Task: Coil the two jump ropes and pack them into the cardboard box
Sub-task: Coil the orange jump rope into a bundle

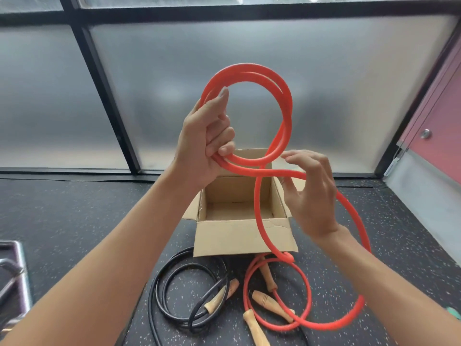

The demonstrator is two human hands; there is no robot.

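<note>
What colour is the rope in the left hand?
Orange-red rope, plain, no pattern; clearest in the head view, gripped by the left hand.

Red jump rope (289, 103) looped above the open cardboard box (237, 236); black jump rope (194, 318) coiled in front.

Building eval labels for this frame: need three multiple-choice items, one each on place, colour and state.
1. Where is the black jump rope?
A. in the box
B. on the floor, in front of the box
C. in the left hand

2. What colour is the rope that the left hand grips?
A. red
B. blue
C. green

3. The cardboard box is:
A. taped shut
B. open and empty
C. open and full

Key: B, it lies looped on the floor by the box's near wall; A, the red jump rope loops up from the hand; B, its bare bottom shows.
</note>
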